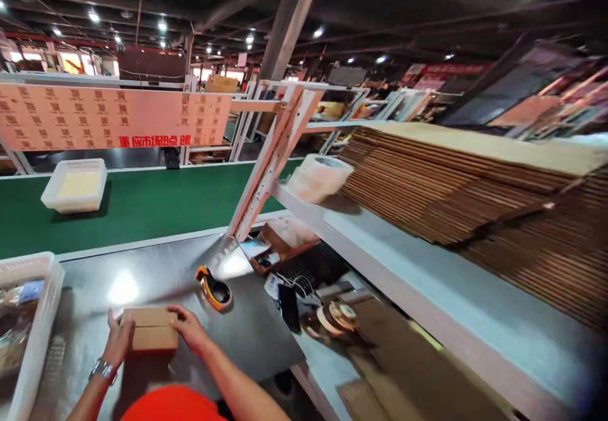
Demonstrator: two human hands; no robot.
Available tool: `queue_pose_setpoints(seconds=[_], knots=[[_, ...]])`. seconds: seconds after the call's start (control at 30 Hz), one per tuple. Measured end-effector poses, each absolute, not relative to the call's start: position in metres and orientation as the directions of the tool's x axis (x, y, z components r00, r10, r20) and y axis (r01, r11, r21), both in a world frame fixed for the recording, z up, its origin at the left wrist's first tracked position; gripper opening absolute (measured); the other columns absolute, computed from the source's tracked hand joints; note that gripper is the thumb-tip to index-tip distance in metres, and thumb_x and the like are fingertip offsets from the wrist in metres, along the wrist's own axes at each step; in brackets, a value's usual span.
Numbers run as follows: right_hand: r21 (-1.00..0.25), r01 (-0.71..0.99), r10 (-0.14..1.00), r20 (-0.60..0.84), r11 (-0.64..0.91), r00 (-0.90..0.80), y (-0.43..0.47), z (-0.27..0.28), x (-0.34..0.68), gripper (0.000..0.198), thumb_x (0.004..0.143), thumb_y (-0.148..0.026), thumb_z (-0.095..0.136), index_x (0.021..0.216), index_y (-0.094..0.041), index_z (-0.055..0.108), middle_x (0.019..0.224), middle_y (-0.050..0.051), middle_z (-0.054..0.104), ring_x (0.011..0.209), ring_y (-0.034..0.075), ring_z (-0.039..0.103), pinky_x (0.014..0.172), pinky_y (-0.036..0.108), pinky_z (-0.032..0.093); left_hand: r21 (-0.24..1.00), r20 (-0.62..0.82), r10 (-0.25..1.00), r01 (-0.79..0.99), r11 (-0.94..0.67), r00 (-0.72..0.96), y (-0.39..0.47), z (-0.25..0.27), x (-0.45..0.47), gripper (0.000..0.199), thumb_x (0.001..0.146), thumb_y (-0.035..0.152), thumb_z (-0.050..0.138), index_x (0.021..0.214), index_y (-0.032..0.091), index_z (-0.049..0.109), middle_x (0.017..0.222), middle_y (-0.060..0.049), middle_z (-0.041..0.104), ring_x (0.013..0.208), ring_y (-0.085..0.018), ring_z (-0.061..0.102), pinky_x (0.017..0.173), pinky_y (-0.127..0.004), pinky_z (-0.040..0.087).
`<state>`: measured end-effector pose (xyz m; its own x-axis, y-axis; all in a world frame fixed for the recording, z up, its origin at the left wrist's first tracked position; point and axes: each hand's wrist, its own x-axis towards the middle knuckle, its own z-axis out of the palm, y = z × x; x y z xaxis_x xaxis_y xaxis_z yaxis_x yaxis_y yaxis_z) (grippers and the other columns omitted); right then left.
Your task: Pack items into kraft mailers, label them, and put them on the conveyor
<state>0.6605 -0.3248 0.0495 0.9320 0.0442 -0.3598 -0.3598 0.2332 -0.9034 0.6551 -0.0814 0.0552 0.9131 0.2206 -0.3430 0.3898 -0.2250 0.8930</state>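
A small brown cardboard box (151,330) stands on the metal tabletop (256,326) in front of me, its top flaps meeting in a seam. My left hand (118,337) presses against its left side, with a watch on the wrist. On the other side, my right hand (187,327) grips the box near its upper right edge. Between them the two hands hold the box. An orange and black tape dispenser (213,290) lies on the metal, beyond my right hand and apart from it.
A white basket (50,294) of packaged items stands at the left edge. Behind the table runs a green conveyor belt (156,196) carrying a white tray (76,202). On the right shelf (380,237) are tape rolls (313,179) and stacked flat cardboard (418,183). Below sit a keyboard, phone and more tape.
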Motion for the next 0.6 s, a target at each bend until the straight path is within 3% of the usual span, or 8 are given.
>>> queue_pose_setpoints(seconds=[0.1, 0.17, 0.27, 0.33, 0.43, 0.5, 0.6], knots=[[-0.910, -0.302, 0.027, -0.307, 0.285, 0.951, -0.322, 0.046, 0.656, 0.060, 0.054, -0.033, 0.088, 0.114, -0.028, 0.089, 0.110, 0.002, 0.083, 0.112, 0.030, 0.074, 0.114, 0.051, 0.052, 0.850, -0.431, 0.164, 0.460, -0.257, 0.888, -0.068, 0.057, 0.659, 0.082, 0.096, 0.053, 0.058, 0.163, 0.007, 0.048, 0.150, -0.024, 0.075, 0.141, -0.038, 0.075, 0.122, -0.046, 0.061], [-0.921, -0.252, -0.005, -0.265, 0.298, 0.964, -0.318, 0.048, 0.656, 0.059, 0.057, -0.034, 0.090, 0.116, -0.027, 0.089, 0.113, 0.004, 0.084, 0.114, 0.030, 0.076, 0.116, 0.052, 0.052, 0.823, -0.436, 0.117, 0.448, -0.350, 0.892, -0.062, 0.062, 0.665, 0.064, 0.102, 0.048, 0.057, 0.154, 0.013, 0.059, 0.143, -0.018, 0.080, 0.135, -0.036, 0.079, 0.116, -0.045, 0.064], [-0.931, -0.192, -0.051, -0.218, 0.310, 0.975, -0.317, 0.051, 0.655, 0.057, 0.060, -0.037, 0.094, 0.115, -0.024, 0.088, 0.118, 0.006, 0.084, 0.116, 0.029, 0.077, 0.114, 0.051, 0.054, 0.723, -0.327, 0.099, 0.317, -0.615, 0.940, -0.064, 0.076, 0.672, 0.057, 0.106, 0.037, 0.059, 0.157, 0.011, 0.059, 0.148, -0.020, 0.078, 0.140, -0.037, 0.075, 0.118, -0.047, 0.062], [-0.927, -0.207, -0.053, -0.234, 0.313, 0.971, -0.318, 0.050, 0.652, 0.059, 0.060, -0.040, 0.097, 0.116, -0.023, 0.087, 0.123, 0.008, 0.084, 0.119, 0.028, 0.077, 0.113, 0.049, 0.055, 0.518, -0.194, 0.063, 0.157, -0.841, 0.979, -0.071, 0.088, 0.669, 0.056, 0.105, 0.029, 0.063, 0.160, 0.013, 0.061, 0.158, -0.022, 0.073, 0.156, -0.041, 0.062, 0.127, -0.056, 0.054], [-0.917, -0.278, -0.005, -0.292, 0.286, 0.957, -0.323, 0.043, 0.643, 0.065, 0.062, -0.048, 0.098, 0.119, -0.020, 0.083, 0.128, 0.012, 0.084, 0.123, 0.029, 0.075, 0.115, 0.047, 0.056, 0.211, -0.125, -0.185, -0.156, -0.965, 0.975, -0.088, 0.099, 0.656, 0.056, 0.104, 0.013, 0.058, 0.159, 0.015, 0.067, 0.172, -0.024, 0.061, 0.170, -0.043, 0.045, 0.136, -0.069, 0.038], [-0.912, -0.326, 0.036, -0.327, 0.248, 0.944, -0.327, 0.037, 0.640, 0.067, 0.065, -0.051, 0.098, 0.122, -0.020, 0.081, 0.130, 0.013, 0.083, 0.125, 0.029, 0.074, 0.117, 0.048, 0.055, 0.174, -0.140, -0.271, -0.246, -0.954, 0.952, -0.098, 0.100, 0.650, 0.060, 0.105, 0.010, 0.056, 0.164, 0.012, 0.064, 0.176, -0.026, 0.055, 0.171, -0.042, 0.043, 0.139, -0.070, 0.033], [-0.913, -0.363, 0.090, -0.352, 0.186, 0.931, -0.331, 0.027, 0.640, 0.067, 0.070, -0.055, 0.096, 0.125, -0.021, 0.079, 0.134, 0.014, 0.082, 0.127, 0.029, 0.073, 0.118, 0.048, 0.054, 0.197, -0.150, -0.263, -0.232, -0.952, 0.953, -0.105, 0.095, 0.647, 0.060, 0.107, 0.013, 0.055, 0.167, 0.009, 0.061, 0.177, -0.027, 0.053, 0.172, -0.041, 0.043, 0.142, -0.070, 0.028]])
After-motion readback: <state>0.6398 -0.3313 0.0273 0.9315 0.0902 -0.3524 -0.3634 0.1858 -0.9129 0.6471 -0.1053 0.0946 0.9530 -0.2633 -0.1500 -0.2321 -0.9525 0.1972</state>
